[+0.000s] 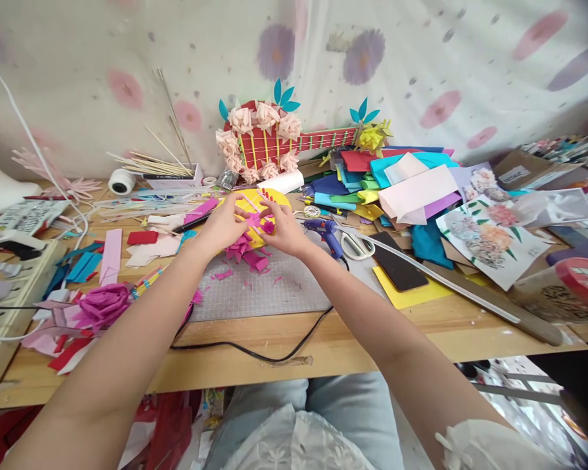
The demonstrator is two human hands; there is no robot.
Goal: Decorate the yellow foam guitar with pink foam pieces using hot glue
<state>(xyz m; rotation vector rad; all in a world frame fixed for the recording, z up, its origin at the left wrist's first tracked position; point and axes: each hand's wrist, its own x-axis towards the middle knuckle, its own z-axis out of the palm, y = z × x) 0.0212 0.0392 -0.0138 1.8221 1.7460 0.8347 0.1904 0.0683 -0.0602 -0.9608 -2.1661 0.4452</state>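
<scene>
Both hands meet over a yellow oval craft piece (pixel 245 196) with small red pegs on its far edge. My left hand (pixel 226 224) is closed, its fingertips pinching a small piece of magenta crepe paper (pixel 253 220). From the other side, my right hand (pixel 285 228) has its fingers bent in on the same magenta paper. The exact grip of the fingertips is small and partly hidden. Crumpled magenta paper petals (pixel 240 248) lie just below the hands, over a grey cutting mat (pixel 274 294) with scraps on it.
A blue glue gun (pixel 326 232), white-handled scissors (pixel 357 247) and a dark phone (pixel 399 261) lie to the right. Behind stands a flower-trimmed paper guitar (pixel 259 140). Coloured paper (pixel 416 189) is piled at right; a power strip (pixel 19 307) sits left. A black cable (pixel 255 356) crosses the front.
</scene>
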